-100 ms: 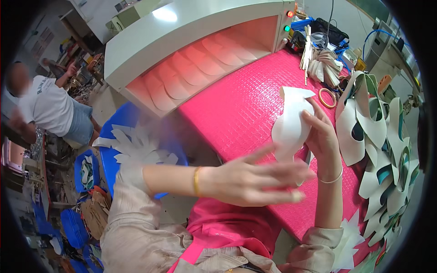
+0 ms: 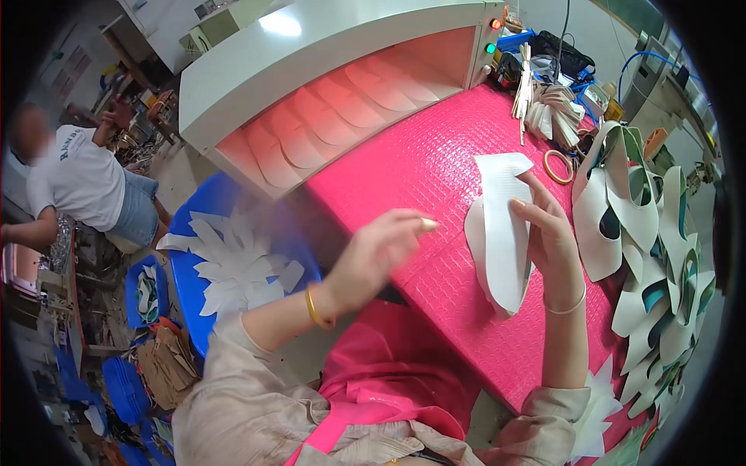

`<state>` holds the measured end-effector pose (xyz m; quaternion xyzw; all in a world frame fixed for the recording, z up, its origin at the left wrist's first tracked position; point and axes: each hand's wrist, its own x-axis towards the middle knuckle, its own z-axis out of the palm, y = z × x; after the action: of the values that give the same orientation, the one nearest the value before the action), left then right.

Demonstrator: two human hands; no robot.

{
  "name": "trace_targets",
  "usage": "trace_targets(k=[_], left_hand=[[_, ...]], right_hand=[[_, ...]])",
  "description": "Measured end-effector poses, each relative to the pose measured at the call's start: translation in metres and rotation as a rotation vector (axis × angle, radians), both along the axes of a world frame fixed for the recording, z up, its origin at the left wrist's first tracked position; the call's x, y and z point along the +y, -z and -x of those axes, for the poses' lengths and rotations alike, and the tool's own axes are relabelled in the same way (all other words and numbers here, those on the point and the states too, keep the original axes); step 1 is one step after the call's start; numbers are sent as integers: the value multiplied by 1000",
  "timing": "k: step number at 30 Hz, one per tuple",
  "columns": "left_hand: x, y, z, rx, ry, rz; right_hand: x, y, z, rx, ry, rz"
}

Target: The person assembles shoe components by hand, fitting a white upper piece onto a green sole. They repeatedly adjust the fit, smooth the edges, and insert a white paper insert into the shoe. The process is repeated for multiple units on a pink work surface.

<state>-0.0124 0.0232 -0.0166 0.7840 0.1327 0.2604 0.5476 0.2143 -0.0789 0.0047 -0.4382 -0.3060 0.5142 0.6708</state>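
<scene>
The right hand (image 2: 548, 237) holds a long white piece (image 2: 505, 225) by its right edge, thumb on the face, above the pink-covered counter (image 2: 412, 182). The left hand (image 2: 377, 252) hangs to its left, well apart, blurred and with fingers partly folded; whether it grips anything I cannot tell. The piece's long axis runs away from the person, its squarish end pointing to the far side and its rounded end toward the body. Left of the counter, a large blue tub (image 2: 221, 190) is heaped with cut white pieces (image 2: 241, 260); beyond it a small blue bin (image 2: 130, 303) holds white and green scraps (image 2: 148, 291). At the counter's far side, a pale box-shaped machine (image 2: 233, 89), glowing red inside, contains a slanting row of overlapping rounded sheets (image 2: 318, 120). On the right lie a tape ring (image 2: 549, 166) and piled white-and-green shaped parts (image 2: 597, 245).
</scene>
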Motion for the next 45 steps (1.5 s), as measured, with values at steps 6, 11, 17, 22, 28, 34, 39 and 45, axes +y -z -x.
trace_targets(k=[6, 11, 17, 22, 28, 34, 39, 45], left_hand=[[55, 61, -47, -115, 407, 1277], [62, 46, -80, -256, 105, 1014], [42, -28, -80, -303, 158, 758], [24, -69, -83, -335, 296, 667], [-35, -95, -95, -332, 481, 355], [-127, -103, -95, -440, 592, -704], [-186, -23, -56, -426, 900, -970], [-112, 23, -101, 303, 211, -1094]], right_hand=[[8, 13, 0, -245, -213, 186], [0, 22, 4, -338, -230, 195], [-18, 11, 22, -236, -106, 157], [-55, 1, 45, -29, -6, -148], [-133, 19, 44, -493, 288, -97], [-238, 29, 57, -311, 176, 166], [-275, 55, 61, 358, 544, -130], [-290, 59, 61, 45, 833, -112]])
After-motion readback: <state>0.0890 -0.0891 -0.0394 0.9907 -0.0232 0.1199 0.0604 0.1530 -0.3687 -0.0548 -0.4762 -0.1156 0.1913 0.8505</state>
